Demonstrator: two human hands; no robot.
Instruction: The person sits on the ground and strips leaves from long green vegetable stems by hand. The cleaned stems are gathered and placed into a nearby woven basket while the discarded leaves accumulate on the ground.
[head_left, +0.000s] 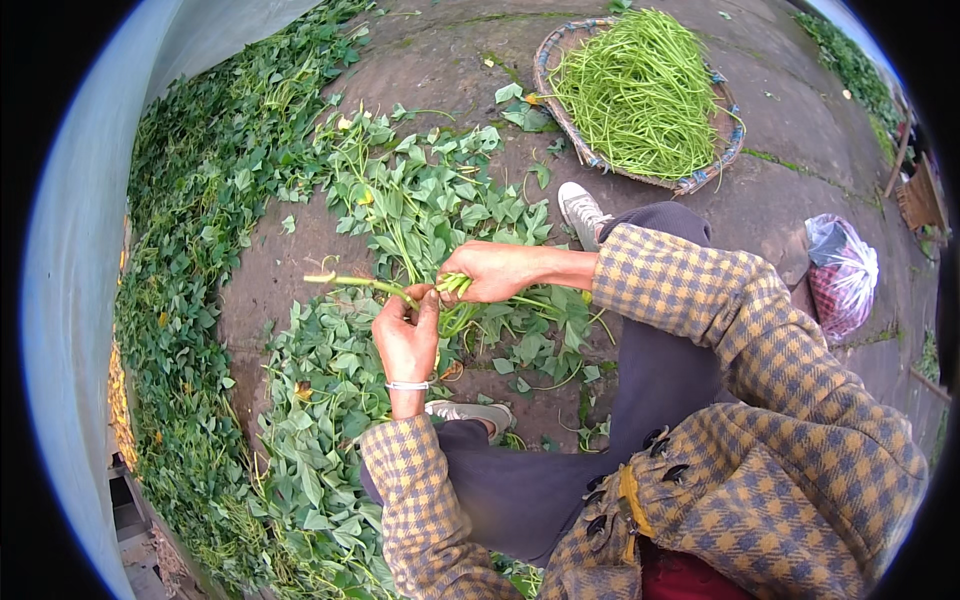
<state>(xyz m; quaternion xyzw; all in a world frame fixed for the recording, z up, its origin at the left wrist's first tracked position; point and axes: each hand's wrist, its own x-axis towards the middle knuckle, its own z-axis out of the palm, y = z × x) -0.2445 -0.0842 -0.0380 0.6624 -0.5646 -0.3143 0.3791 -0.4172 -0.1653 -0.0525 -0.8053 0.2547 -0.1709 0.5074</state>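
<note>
My left hand, with a white bracelet at the wrist, pinches a thick pale-green vine stem between thumb and fingers. The stem's bare end points left. My right hand meets the left fingertips and is closed around a small bundle of green stalks, whose cut or broken ends face the left hand. Thin green stems hang just below both hands. Under and beyond them, leafy vine cuttings lie loose on the concrete ground. What the right fingertips touch is partly hidden.
A shallow woven basket, its rim bound in blue, holds a heap of leafless green stalks. A thick bank of leafy vines runs along the left. My sneakers rest among leaves. A tied clear plastic bag sits at right.
</note>
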